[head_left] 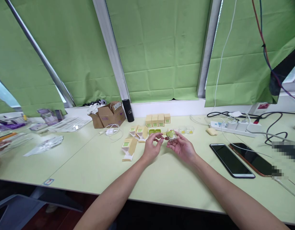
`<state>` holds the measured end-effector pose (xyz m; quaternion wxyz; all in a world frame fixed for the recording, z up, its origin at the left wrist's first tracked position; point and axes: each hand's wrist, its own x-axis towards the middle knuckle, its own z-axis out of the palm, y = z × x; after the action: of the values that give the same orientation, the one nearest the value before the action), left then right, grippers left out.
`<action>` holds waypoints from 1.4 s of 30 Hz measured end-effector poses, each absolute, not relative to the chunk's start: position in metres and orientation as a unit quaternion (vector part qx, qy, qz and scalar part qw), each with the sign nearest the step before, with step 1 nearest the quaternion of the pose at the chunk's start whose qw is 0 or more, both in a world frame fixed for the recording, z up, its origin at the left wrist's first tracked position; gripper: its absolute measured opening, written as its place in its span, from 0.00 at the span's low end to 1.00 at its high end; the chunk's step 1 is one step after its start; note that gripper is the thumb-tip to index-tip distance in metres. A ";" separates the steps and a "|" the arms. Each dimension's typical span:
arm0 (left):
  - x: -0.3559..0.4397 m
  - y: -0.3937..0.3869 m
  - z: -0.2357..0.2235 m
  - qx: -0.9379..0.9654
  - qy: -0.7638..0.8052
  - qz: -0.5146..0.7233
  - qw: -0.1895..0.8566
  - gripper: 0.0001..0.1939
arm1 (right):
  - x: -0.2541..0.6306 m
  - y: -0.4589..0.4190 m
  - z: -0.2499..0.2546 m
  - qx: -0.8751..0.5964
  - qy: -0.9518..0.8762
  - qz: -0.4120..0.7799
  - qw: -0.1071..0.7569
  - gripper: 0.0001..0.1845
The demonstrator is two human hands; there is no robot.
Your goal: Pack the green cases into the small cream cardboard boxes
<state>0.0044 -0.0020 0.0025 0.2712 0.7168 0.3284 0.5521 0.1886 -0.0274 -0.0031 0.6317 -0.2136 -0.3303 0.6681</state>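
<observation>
My right hand point(182, 147) grips a small clear box point(171, 135) with something green in it, raised a little above the table. To its left my left hand point(152, 147) is curved with thumb and fingers apart, near the clear box and holding nothing that I can see. Tiny dark red bits show between the two hands, too small to name. Just behind my left hand are small green pieces point(154, 131). Clear containers with yellow spots point(186, 130) stand behind my right hand. Opened small cardboard boxes point(129, 147) with green windows lie at the left.
Several closed small boxes point(158, 120) form a row at the back. A brown carton point(111, 115) and a black cylinder point(128, 110) stand behind left. Phones point(231, 160) and a power strip point(236, 127) with cables lie at the right. Another person's hand shows at far left.
</observation>
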 end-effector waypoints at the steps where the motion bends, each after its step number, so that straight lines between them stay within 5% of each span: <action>1: 0.004 -0.001 0.002 0.716 0.332 0.550 0.274 0.12 | 0.188 -0.028 -0.002 -0.215 -0.331 0.669 0.630 0.21; 20: 0.004 0.003 -0.001 0.705 0.324 0.522 0.354 0.27 | 0.185 -0.030 -0.002 -0.308 -0.448 0.536 0.646 0.45; 31: 0.007 -0.002 0.003 0.703 0.323 0.512 0.374 0.33 | 0.181 -0.034 -0.001 -0.343 -0.528 0.424 0.652 0.40; 42: 0.007 -0.002 0.000 0.719 0.317 0.509 0.353 0.26 | 0.181 -0.038 0.003 -0.348 -0.532 0.426 0.644 0.37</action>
<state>0.0071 -0.0016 0.0001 0.3531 0.7185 0.3169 0.5085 0.1806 -0.0382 0.0032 0.6444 -0.3476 -0.5318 0.4256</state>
